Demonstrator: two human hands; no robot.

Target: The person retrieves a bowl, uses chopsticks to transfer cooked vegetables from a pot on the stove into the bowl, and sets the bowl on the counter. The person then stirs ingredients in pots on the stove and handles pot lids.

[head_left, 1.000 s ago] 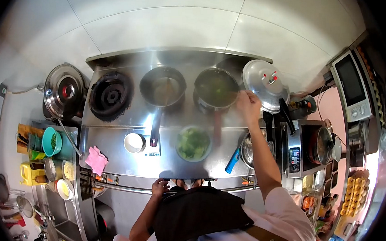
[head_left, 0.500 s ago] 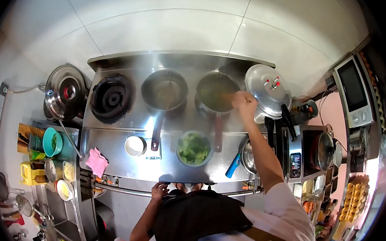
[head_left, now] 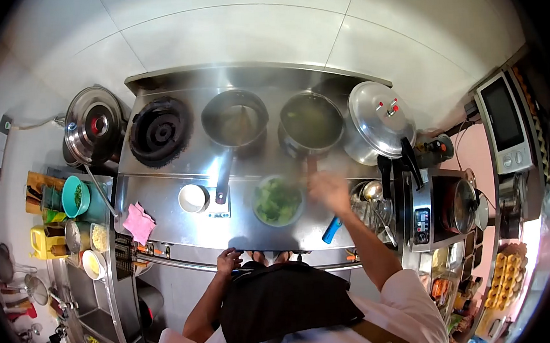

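My right hand (head_left: pixel 329 192), smeared by motion, is over the long handle of the right-hand pan (head_left: pixel 312 125) and covers most of it. Whether its fingers grip the handle cannot be made out. Cloudy, greenish liquid fills that pan. Left of the hand, a clear bowl of green leaves (head_left: pixel 278 202) stands on the steel counter. A blue-handled tool (head_left: pixel 332 230) lies just below the hand. Down at the counter's front edge, my left hand (head_left: pixel 229 260) hangs with loosely curled fingers and nothing visible in it.
A second steaming pan (head_left: pixel 234 119) sits left of the first, beside a bare black burner (head_left: pixel 160 132). A white cup (head_left: pixel 193 199) and a pink cloth (head_left: pixel 139 223) lie on the counter (head_left: pixel 161 192). A pressure cooker (head_left: pixel 382 120) and a container of ladles (head_left: pixel 372 193) stand at right.
My right hand has come down from the right-hand pan's rim to its handle, nearer to me. The ladles in the container are now uncovered. My left hand has hardly moved.
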